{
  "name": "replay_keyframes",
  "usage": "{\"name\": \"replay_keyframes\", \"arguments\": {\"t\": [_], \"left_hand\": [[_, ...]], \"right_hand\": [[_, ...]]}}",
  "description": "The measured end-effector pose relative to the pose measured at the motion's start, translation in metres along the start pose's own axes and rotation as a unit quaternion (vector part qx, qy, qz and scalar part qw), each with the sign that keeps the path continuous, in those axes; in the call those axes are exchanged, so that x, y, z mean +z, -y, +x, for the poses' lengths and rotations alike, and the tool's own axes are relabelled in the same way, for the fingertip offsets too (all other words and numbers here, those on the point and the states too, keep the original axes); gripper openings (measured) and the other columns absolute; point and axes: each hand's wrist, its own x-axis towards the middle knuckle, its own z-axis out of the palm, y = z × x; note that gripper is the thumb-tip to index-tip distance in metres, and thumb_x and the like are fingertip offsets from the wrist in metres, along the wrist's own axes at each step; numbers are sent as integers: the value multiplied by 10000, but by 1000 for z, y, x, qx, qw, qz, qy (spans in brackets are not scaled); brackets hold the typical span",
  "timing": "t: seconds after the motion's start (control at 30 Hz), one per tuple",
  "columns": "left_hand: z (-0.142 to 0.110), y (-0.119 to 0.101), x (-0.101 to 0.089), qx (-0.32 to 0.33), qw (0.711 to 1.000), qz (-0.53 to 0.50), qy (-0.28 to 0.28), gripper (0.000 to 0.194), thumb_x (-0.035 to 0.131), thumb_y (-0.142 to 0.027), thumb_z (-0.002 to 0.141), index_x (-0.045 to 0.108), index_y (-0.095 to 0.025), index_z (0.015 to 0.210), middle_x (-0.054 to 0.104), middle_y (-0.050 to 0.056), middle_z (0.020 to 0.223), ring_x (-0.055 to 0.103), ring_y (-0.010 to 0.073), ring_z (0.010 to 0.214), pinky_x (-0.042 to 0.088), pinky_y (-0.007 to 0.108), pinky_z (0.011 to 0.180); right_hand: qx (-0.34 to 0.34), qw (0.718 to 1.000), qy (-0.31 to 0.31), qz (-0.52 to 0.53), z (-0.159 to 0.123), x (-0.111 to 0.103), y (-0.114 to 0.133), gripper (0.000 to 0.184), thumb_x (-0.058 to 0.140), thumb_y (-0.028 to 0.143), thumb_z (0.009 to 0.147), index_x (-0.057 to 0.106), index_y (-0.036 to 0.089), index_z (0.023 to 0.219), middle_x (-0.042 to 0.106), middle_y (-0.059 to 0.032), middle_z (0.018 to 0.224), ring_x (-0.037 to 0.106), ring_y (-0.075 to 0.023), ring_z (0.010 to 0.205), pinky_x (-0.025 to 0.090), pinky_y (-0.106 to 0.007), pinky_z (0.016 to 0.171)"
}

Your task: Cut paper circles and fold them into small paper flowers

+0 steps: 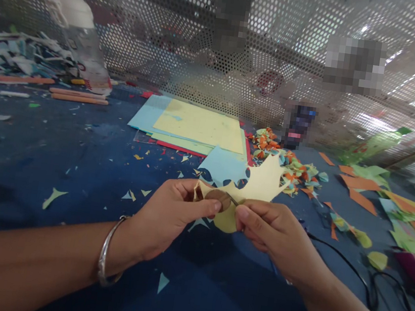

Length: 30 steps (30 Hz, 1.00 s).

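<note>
Left hand [169, 211]: our grip pinches the yellow paper [260, 185] and a brown disc [220, 199].
Right hand [270, 230]: our grip closes on a thin tool [233, 199] touching the disc.
Bench [58, 156]: paper scraps [290, 169] lie beyond.

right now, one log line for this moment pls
left hand: holds yellow paper cutout and brown disc | right hand: pinches thin tool at disc | surface: blue table, paper scraps

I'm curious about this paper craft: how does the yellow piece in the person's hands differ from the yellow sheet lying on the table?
The yellow cut piece has jagged, scalloped edges; the yellow sheet is a whole rectangle. The cut piece is held up off the table between the left hand and right hand; the sheet lies flat on a stack of coloured paper. The cut piece looks smaller. Both are the same pale yellow paper.
</note>
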Motion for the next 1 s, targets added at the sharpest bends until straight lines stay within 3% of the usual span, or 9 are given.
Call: {"name": "replay_keyframes", "arguments": {"t": [0.17,0.57,0.8,1.0], "left_hand": [[0,0,0,-11,1000,6,2,200,890,-268,699,756,-141,777,761,27,792,648,131,756,482,267,779],[-1,0,0,-3,999,18,27,106,820,-239,787,773,-145,775,748,30,793,625,128,759,468,259,766],[-1,0,2,-4,999,18,33,97,803,-231,800,805,-157,862,774,52,863,658,153,824,485,271,807],[-2,2,-1,8,999,25,32,81,780,-236,826,769,-157,818,760,42,861,658,155,836,488,277,815]], "right_hand": [[-9,1000,2,-18,0,-1,-1,473,583,581,948,575,167,719,313,80,546,232,-49,465,165,-210,417],[-35,997,-1,-70,-3,-4,0,469,547,580,965,571,184,714,305,69,558,247,-59,445,172,-223,390],[-35,998,0,-60,-1,-3,0,465,553,580,963,573,183,721,321,66,572,248,-57,449,177,-224,394],[-32,998,1,-57,-1,-3,-1,469,551,588,963,569,187,720,310,71,565,245,-59,446,168,-230,395]]}}
